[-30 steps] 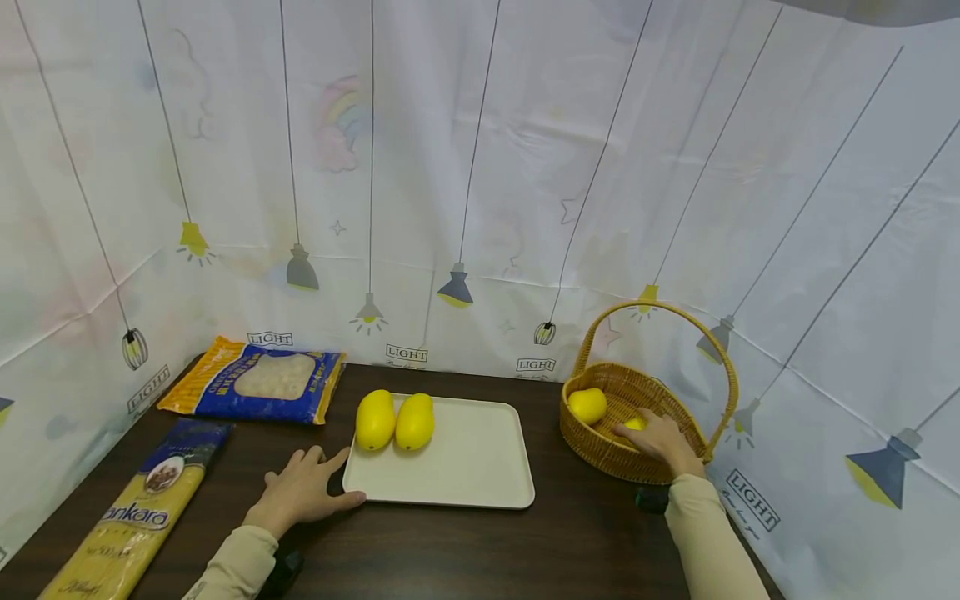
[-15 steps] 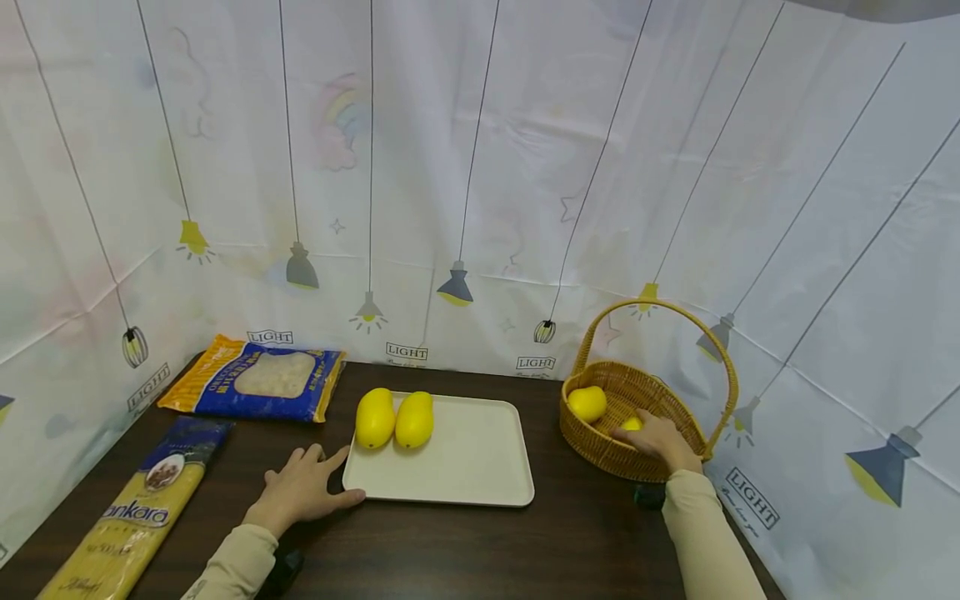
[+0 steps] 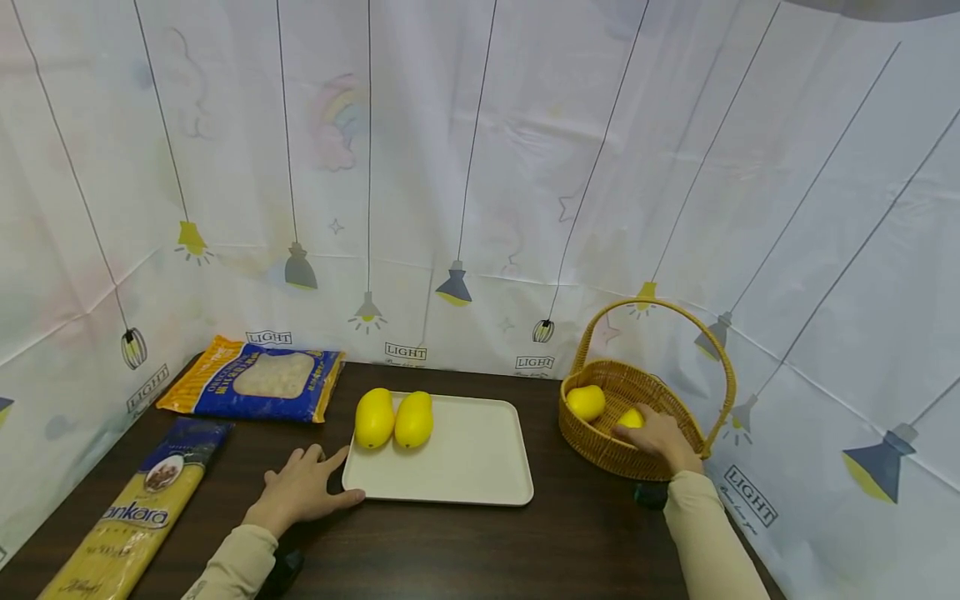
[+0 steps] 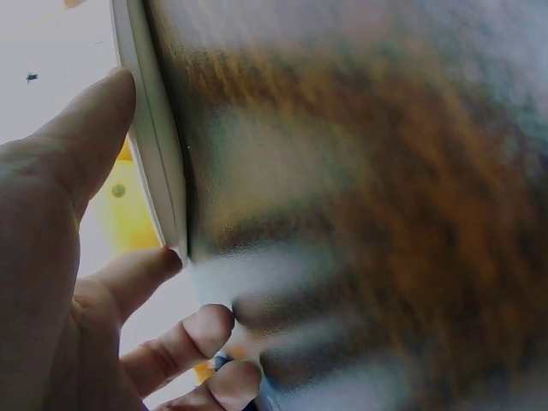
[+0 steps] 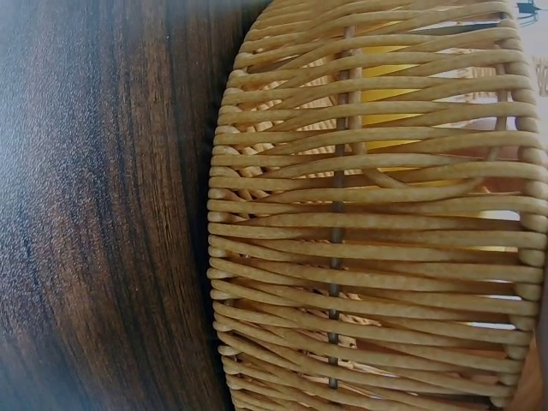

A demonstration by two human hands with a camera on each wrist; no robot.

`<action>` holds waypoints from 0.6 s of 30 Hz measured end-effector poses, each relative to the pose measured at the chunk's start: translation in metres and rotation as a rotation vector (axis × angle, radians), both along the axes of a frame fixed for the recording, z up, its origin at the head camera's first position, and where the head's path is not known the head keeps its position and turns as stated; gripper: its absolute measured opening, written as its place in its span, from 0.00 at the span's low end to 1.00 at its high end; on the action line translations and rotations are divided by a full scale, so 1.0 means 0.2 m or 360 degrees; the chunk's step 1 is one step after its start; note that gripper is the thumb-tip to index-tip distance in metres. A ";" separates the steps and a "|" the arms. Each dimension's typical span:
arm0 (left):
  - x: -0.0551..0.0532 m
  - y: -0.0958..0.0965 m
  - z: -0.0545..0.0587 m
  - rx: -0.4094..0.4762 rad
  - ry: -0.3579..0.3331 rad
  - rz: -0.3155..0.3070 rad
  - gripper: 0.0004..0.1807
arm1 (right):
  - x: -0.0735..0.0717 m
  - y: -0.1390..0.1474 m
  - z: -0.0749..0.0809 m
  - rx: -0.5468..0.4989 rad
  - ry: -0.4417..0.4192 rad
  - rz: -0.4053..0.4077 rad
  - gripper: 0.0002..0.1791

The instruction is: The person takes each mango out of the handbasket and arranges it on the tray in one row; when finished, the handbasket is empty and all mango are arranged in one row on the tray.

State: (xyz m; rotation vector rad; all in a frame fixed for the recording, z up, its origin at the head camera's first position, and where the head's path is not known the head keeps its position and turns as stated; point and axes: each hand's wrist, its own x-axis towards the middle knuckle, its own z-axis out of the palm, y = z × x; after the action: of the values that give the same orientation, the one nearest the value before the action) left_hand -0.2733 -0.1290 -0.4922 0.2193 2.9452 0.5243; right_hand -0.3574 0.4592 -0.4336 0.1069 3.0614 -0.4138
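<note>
My left hand (image 3: 302, 490) is spread at the left front corner of a cream rectangular tray (image 3: 465, 458). Its thumb and forefinger touch the tray's rim (image 4: 154, 145) in the left wrist view, the other fingers apart from it. Two yellow mangoes (image 3: 375, 418) lie side by side at the tray's back left. My right hand (image 3: 660, 439) reaches inside a wicker basket (image 3: 600, 450), thumb and fingers around a yellow mango (image 3: 632, 418) that they partly hide. Another yellow mango (image 3: 586, 402) lies at the basket's left. The basket wall covers most of the right hand in the right wrist view.
A blue and orange bag (image 3: 273, 379) lies at the back left, with a long pack of pasta (image 3: 135, 517) in front of it. The basket's tall arched handle (image 3: 667, 305) rises above the right hand. A printed curtain (image 3: 450, 167) stands behind the dark table (image 3: 480, 546).
Slightly more of the mango under my right hand shows than before, as that hand shifts a little. The left hand and tray stay in place.
</note>
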 end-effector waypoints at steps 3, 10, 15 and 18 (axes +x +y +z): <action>-0.01 0.00 -0.01 -0.0005 -0.0001 -0.0002 0.54 | 0.01 0.01 0.01 -0.0032 0.0049 -0.0005 0.52; 0.00 0.01 0.00 0.0001 0.0008 -0.0003 0.54 | 0.03 0.01 0.04 -0.0143 0.0175 -0.0035 0.50; 0.01 0.01 0.00 0.0005 0.0012 -0.0005 0.54 | 0.04 -0.02 0.07 -0.0177 0.0253 -0.0015 0.50; 0.01 0.01 0.00 0.0002 0.0017 -0.0008 0.54 | 0.04 -0.04 0.09 -0.0195 0.0278 -0.0007 0.51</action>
State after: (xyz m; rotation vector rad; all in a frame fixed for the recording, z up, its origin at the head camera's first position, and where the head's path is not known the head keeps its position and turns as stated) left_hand -0.2720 -0.1277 -0.4920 0.2299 2.9543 0.5256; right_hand -0.3502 0.4507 -0.4150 0.0767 3.1956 -0.6425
